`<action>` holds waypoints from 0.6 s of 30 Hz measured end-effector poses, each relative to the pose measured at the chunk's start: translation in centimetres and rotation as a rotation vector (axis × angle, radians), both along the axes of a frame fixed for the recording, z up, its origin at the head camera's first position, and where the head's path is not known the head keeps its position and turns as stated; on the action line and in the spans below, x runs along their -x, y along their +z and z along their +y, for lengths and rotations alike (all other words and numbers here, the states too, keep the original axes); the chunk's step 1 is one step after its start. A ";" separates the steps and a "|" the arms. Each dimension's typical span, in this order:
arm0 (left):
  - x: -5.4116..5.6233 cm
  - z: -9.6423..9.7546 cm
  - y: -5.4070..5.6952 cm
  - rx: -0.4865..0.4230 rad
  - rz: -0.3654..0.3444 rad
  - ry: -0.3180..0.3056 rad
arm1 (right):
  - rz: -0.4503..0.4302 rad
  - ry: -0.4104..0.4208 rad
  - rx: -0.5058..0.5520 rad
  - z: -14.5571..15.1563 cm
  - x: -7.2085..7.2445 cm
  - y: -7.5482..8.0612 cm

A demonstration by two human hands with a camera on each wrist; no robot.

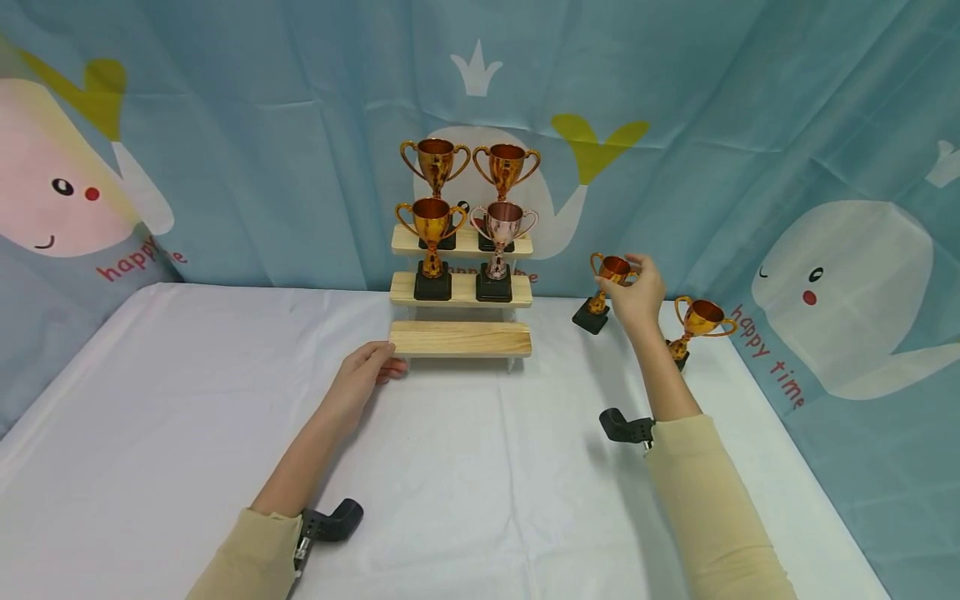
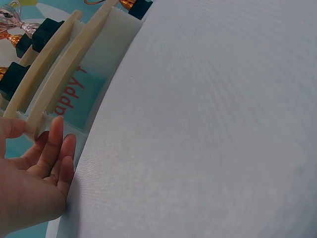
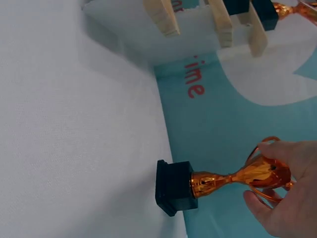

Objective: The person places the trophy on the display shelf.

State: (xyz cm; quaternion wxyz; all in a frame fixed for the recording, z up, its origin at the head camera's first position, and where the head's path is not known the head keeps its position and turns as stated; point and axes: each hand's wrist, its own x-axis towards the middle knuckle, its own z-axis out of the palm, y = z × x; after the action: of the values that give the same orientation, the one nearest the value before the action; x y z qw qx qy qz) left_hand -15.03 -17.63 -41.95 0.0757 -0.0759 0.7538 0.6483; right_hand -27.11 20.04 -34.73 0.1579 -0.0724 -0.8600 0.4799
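Observation:
A three-tier wooden display stand [image 1: 461, 340] stands at the back middle of the table. My left hand [image 1: 363, 377] grips the left end of its lowest step, thumb on top and fingers beneath, as the left wrist view also shows. With my right hand [image 1: 639, 293] I hold a gold trophy cup [image 1: 597, 302] by its cup and handles, tilted, its black base [image 3: 176, 187] downward. Whether that base touches the table is hard to tell. Another gold trophy [image 1: 702, 318] stands to the right, partly hidden behind my right forearm.
On the middle step are a gold trophy [image 1: 431, 222] and a rose-pink trophy [image 1: 503, 223]. Two more gold trophies, left [image 1: 436, 158] and right [image 1: 507, 164], stand on the top step. A blue curtain [image 1: 322, 167] hangs behind the white-covered table [image 1: 247, 367].

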 end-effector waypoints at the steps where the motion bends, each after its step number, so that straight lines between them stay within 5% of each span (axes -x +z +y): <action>1: 0.0 0.0 0.0 0.000 0.000 0.001 | -0.003 -0.004 -0.003 0.0 0.0 -0.1; 18: 0.0 0.0 0.0 -0.011 0.000 -0.002 | -0.021 -0.008 0.007 0.3 -0.6 0.1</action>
State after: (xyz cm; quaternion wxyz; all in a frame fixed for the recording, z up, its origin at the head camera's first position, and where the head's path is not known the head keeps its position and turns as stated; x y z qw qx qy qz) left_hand -14.98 -17.62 -41.93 0.0767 -0.0745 0.7503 0.6524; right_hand -26.47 20.32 -34.60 0.1504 -0.0817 -0.8596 0.4815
